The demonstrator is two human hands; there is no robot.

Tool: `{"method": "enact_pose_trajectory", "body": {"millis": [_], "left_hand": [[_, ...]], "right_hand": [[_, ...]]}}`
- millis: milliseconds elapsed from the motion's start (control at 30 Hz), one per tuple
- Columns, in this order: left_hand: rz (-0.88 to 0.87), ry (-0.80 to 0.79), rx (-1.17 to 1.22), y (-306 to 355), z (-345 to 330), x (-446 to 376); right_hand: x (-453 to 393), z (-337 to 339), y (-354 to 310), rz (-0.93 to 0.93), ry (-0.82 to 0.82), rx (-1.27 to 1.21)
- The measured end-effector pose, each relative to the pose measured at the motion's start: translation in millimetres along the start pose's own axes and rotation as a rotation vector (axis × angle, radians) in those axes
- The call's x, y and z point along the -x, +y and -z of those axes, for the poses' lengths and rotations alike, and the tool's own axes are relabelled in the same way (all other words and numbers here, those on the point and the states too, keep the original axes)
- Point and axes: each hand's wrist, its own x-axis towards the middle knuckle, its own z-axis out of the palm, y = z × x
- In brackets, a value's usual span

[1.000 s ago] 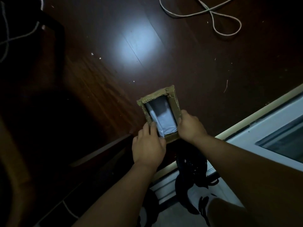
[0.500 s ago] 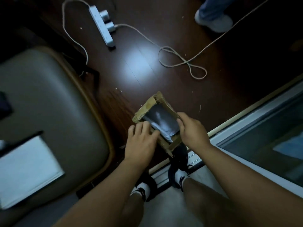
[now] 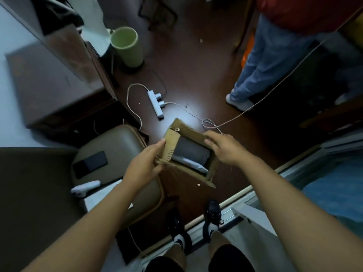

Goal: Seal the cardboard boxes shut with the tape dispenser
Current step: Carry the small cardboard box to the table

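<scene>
- Left hand (image 3: 144, 165) grips the left side of a small brown cardboard box (image 3: 188, 152), thumb on the near corner and fingers curled along the outer wall, fingertips up by the left flap.
- Right hand (image 3: 224, 149) holds the far right edge of the same box, thumb over the top flap and the other fingers wrapped round the right wall.
- Between the two hands the box is held up in the air, above the dark wooden floor (image 3: 196, 75) and in front of the person's black shoes (image 3: 213, 213).
- Its top is open: four short flaps stand outward, their edges rough and torn, with a ragged perforated strip along the left flap.
- Inside lies a dark grey flat packet (image 3: 191, 152), with a pale wrapped bundle (image 3: 189, 164) tucked along its near edge.
- Tilted, the box has its far corner pointing toward a white power strip (image 3: 156, 104) on the floor, from which a pale cable (image 3: 245, 112) runs off to the right.
- Beside the left forearm stands a beige cushioned chair (image 3: 117, 146) with a black phone (image 3: 90, 163) lying on its seat.
- At the far left a pale green bin (image 3: 127, 47) stands on the floor; at the far right another person in blue jeans (image 3: 261, 61) is standing.
</scene>
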Motion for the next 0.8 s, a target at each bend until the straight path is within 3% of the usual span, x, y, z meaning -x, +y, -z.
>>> {"method": "enact_pose_trajectory", "body": {"millis": [200, 367, 467, 633, 800], "left_hand": [[0.046, 0.267, 0.118, 25.9, 57.5, 18.6], [0.107, 0.442, 0.218, 36.2, 87.2, 31.6], [0.140, 0.511, 0.204, 40.2, 95.9, 37.6], [0.215, 0.599, 0.259, 54.6, 108.0, 40.4], [0.145, 0.586, 0.325, 70.9, 118.9, 44.1]], "right_hand": [[21.8, 31.4, -63.0, 0.006, 0.071, -0.136], [45.0, 33.6, -81.9, -0.072, 0.216, -0.535], [65.0, 31.8, -89.2, -0.060, 0.218, -0.769], [91.9, 17.9, -101.6, 0.022, 0.064, -0.529], [93.3, 25.8, -137.4, 0.117, 0.336, -0.459]]}}
